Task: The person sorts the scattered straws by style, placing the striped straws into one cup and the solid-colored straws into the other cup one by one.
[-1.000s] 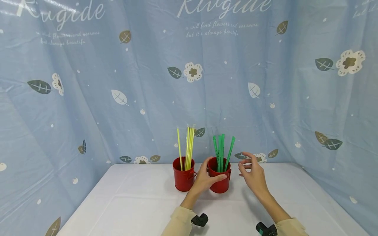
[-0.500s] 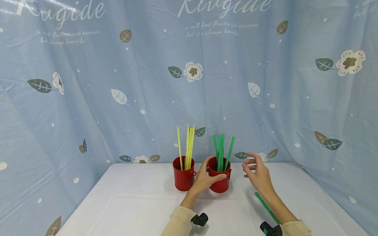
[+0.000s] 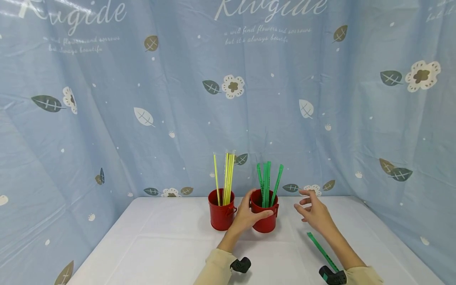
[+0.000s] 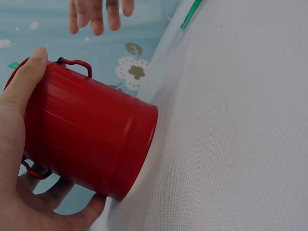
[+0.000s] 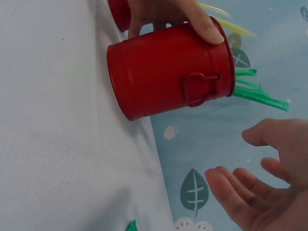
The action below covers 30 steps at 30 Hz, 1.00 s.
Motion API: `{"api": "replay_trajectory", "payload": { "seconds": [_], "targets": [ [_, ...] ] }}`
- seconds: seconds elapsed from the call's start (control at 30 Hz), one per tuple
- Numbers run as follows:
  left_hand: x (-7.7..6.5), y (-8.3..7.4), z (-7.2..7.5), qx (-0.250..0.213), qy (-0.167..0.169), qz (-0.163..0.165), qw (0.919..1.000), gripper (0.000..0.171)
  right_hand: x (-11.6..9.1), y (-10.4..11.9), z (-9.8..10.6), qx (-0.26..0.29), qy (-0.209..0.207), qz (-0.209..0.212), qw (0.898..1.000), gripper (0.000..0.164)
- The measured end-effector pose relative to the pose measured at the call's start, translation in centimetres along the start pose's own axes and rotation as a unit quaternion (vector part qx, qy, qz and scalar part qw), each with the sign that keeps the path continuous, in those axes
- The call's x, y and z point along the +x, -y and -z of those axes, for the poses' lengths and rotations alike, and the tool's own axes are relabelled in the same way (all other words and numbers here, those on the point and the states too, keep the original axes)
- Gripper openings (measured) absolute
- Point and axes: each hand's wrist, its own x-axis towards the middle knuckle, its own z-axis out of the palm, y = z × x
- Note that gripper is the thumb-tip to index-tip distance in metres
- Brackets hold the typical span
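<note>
My left hand (image 3: 245, 217) grips the right-hand red bucket (image 3: 265, 226), which stands upright on the table. The thumb lies across the near side by the rim, and in the left wrist view the other fingers curl round the bucket (image 4: 91, 130). Several green straws (image 3: 266, 185), apparently wrapped, stand inside it. My right hand (image 3: 316, 213) hovers to the bucket's right, fingers relaxed and apart, holding nothing. Below it, beside the forearm, a single green straw (image 3: 322, 251) lies on the table. The right wrist view shows only the tip of that straw (image 5: 132, 225).
Close to the left stands a second red bucket (image 3: 221, 218) with several yellow straws (image 3: 229, 180) in it. A white cloth covers the table (image 3: 160, 237). Behind hangs a blue curtain (image 3: 178, 99) printed with leaves and flowers.
My right hand has moved to the right, away from the bucket, and its fingers have spread. The green straw on the table has come into view beside the forearm. The left hand stays still.
</note>
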Motion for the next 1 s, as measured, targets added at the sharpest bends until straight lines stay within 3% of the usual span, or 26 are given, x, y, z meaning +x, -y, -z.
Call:
{"api": "replay_trajectory", "payload": {
  "seconds": [0.4,1.0],
  "targets": [
    [0.1,0.0,0.0,-0.001,0.002,-0.003,1.0000,0.092,-1.1,-1.3,0.3,-0.069,0.041,-0.003,0.997,0.055],
    [0.0,0.0,0.1,0.004,-0.002,-0.001,1.0000,0.092,-2.9,-2.6,1.3,-0.111,0.119,-0.042,0.986,0.057]
  ]
}}
